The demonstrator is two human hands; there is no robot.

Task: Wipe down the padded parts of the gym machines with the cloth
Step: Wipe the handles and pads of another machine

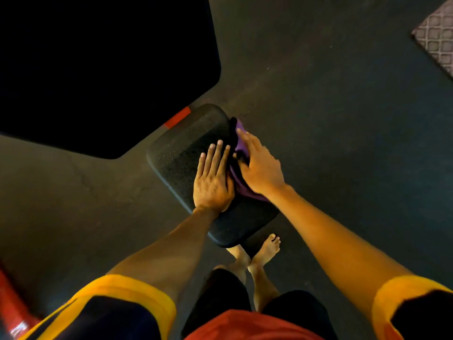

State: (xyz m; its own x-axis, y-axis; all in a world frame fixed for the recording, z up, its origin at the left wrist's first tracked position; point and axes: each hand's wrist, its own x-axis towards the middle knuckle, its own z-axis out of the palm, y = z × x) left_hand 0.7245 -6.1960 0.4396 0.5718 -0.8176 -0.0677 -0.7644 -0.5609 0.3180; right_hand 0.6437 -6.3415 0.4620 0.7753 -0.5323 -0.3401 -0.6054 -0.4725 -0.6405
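A small black padded seat (181, 153) with a grainy top sits in the middle of the view, angled from upper left to lower right. A purple cloth (241, 185) lies bunched along its right edge. My right hand (261, 165) presses down on the cloth with fingers curled over it. My left hand (214, 177) lies flat on the pad just left of the cloth, fingers spread and pointing away from me. Much of the cloth is hidden under my right hand.
A large black backrest pad (98, 69) fills the upper left, joined by a red frame piece (177, 117). A red machine part (12, 303) is at the lower left. My bare feet (266, 251) stand under the seat on dark rubber flooring. A patterned mat (438, 35) lies at the upper right.
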